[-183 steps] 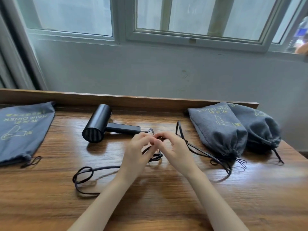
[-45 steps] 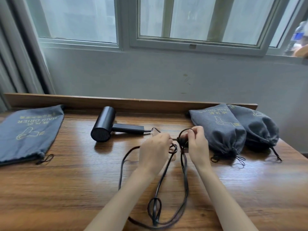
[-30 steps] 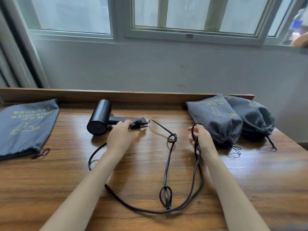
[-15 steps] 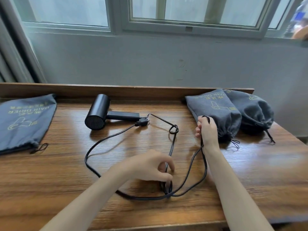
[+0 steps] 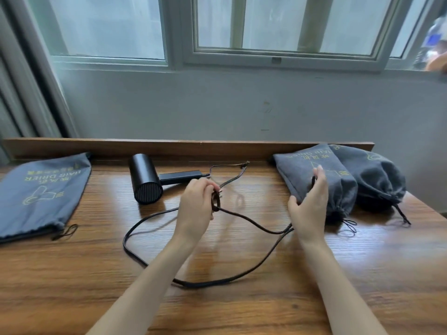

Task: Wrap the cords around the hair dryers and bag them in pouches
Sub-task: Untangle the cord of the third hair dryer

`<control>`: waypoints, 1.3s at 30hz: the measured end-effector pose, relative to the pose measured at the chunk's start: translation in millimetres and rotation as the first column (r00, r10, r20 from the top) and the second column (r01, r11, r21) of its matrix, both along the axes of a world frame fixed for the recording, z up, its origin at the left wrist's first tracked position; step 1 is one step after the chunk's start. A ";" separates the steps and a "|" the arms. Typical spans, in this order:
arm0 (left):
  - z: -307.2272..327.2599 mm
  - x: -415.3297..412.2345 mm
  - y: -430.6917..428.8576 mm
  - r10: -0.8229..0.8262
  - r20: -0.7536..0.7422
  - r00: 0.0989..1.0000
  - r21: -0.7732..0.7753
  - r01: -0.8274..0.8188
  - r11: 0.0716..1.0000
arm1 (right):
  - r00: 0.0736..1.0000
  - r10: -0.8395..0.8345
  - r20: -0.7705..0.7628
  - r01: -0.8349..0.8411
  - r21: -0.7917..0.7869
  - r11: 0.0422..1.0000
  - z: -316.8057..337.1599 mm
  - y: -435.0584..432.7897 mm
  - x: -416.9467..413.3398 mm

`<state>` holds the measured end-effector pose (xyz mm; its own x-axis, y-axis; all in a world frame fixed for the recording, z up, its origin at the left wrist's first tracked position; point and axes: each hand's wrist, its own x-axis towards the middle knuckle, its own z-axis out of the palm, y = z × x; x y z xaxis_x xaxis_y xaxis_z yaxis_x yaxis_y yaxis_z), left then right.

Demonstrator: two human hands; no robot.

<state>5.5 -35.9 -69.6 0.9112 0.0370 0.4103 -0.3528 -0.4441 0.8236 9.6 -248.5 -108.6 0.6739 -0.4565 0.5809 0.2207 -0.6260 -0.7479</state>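
Note:
A black hair dryer (image 5: 147, 181) lies on the wooden table (image 5: 72, 274) near the back rail, its grille facing me. Its black cord (image 5: 244, 217) trails from the handle in a wide loop over the table. My left hand (image 5: 197, 205) pinches a small coil of the cord just right of the dryer. My right hand (image 5: 310, 204) holds another stretch of the cord, raised in front of a filled grey pouch (image 5: 314, 175). An empty flat grey pouch (image 5: 41, 192) lies at the far left.
A second filled grey pouch (image 5: 377, 180) sits behind the first at the right, drawstrings trailing on the wood. A raised wooden rail (image 5: 183, 147) borders the back edge below a grey wall and window. The table's right edge falls away past the pouches.
My left hand lifted from the near loop and rose to the cord beside the dryer handle, gathering a small coil. The loop on the table shifted and narrowed; my right hand stayed by the pouch.

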 end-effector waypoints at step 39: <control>-23.4 10.8 -6.7 -0.058 0.264 0.963 -0.118 0.092 0.989 | 0.918 0.249 -0.308 -0.327 -0.237 0.915 11.6 25.0 -16.2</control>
<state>16.2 -42.6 -93.0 0.7764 0.0403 0.6289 -0.5898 -0.3052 0.7477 -6.6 -223.6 -97.1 0.8975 -0.0649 0.4361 0.2411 -0.7559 -0.6087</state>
